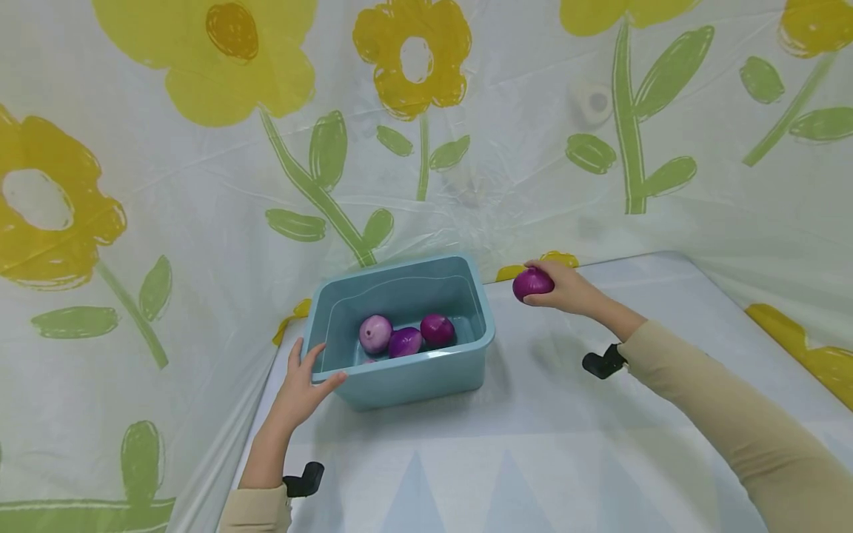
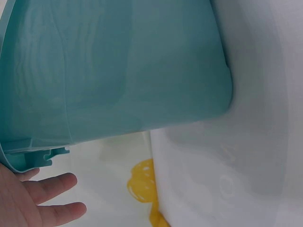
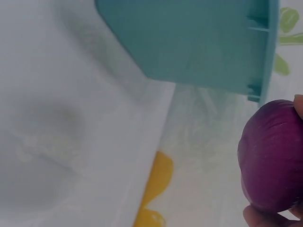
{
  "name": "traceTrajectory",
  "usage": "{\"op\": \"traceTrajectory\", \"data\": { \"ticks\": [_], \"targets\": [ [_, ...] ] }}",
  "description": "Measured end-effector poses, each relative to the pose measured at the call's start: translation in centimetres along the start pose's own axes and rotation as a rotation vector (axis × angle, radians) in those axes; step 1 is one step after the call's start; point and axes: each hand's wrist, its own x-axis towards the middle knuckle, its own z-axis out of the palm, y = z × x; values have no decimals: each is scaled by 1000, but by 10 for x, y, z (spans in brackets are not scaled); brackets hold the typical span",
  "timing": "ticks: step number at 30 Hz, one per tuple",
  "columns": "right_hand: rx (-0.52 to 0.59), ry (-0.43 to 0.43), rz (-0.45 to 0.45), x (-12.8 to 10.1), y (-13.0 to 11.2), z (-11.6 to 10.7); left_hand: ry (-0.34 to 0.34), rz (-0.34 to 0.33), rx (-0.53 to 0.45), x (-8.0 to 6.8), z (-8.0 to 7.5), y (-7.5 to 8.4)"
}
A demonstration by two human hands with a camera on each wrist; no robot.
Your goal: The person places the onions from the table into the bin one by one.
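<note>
A purple onion (image 1: 532, 284) is gripped by my right hand (image 1: 565, 289), raised over the table to the right of a blue-green plastic bin (image 1: 413, 381). In the right wrist view the same onion (image 3: 273, 156) shows with fingertips (image 3: 265, 218) curled around it. Inside the bin lie a pale purple onion (image 1: 375, 334), a darker onion (image 1: 437, 329) and another purple onion (image 1: 405, 342); a bit of something pink peeks above the front rim. My left hand (image 1: 300, 392) rests at the bin's front left corner, its fingers spread and fairly straight along the rim.
The bin stands on a table with a white cloth (image 1: 533, 444) patterned with pale blue triangles. Behind and to the left hangs a white curtain (image 1: 200, 200) with yellow flowers. A black wrist mount (image 1: 604, 361) sticks out from my right sleeve, another (image 1: 303, 480) from the left.
</note>
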Motion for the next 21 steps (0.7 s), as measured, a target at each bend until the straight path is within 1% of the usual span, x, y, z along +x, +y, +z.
{"op": "traceTrajectory", "data": {
  "ticks": [5,13,17,21],
  "targets": [
    [-4,12,-19,14,-19,-9,1,2,1,0,0,0],
    [-49,24,-36,30,-46,-13,5,8,9,2,1,-1],
    [-47,13,-46,39,-58,-12,8,8,9,2,1,-2],
    [-35,-17,-58,46,-70,-6,4,4,9,2,1,-2]
  ]
}}
